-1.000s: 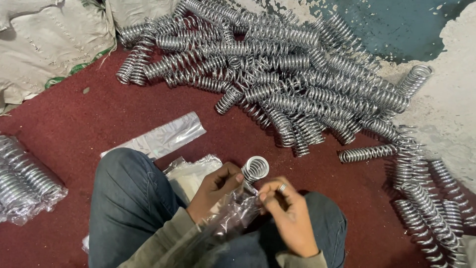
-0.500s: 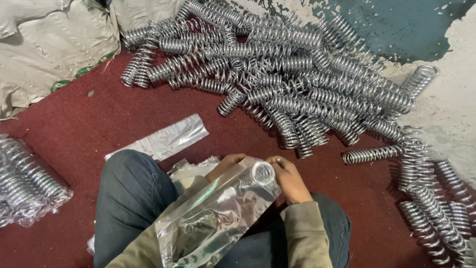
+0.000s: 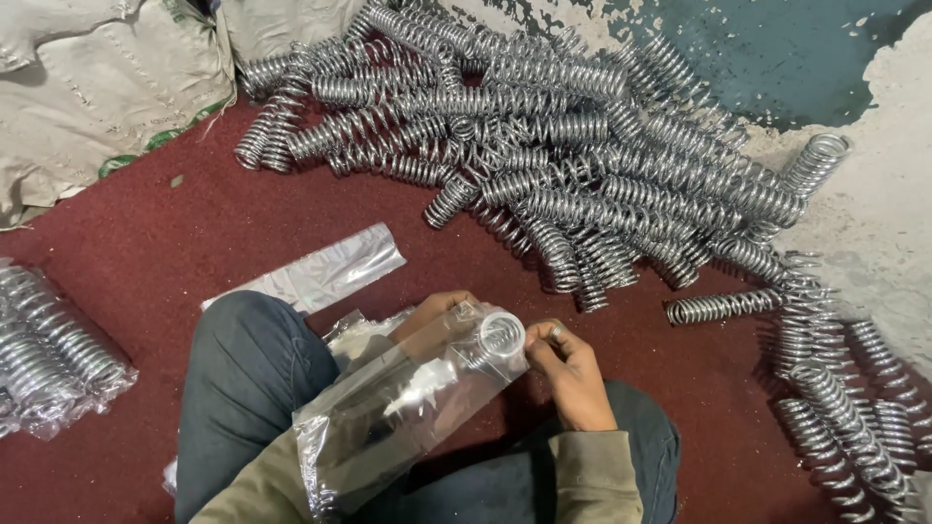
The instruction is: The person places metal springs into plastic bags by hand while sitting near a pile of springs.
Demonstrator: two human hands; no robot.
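Observation:
I sit on a dark red carpet. My left hand grips a clear plastic bag that sheathes a shiny metal coil spring; the spring's round end shows at the bag's upper end. My right hand pinches the bag's edge next to that end. The bag lies slanted across my lap, its lower end over my left sleeve.
A big heap of bare steel springs covers the floor ahead and runs down the right side. Bagged springs lie at the left. An empty clear bag rests by my knee. Sacks sit at the back left.
A second ago the spring's end stood bare between my hands. The bag has since come up over the spring and now covers it, with both hands at its top end.

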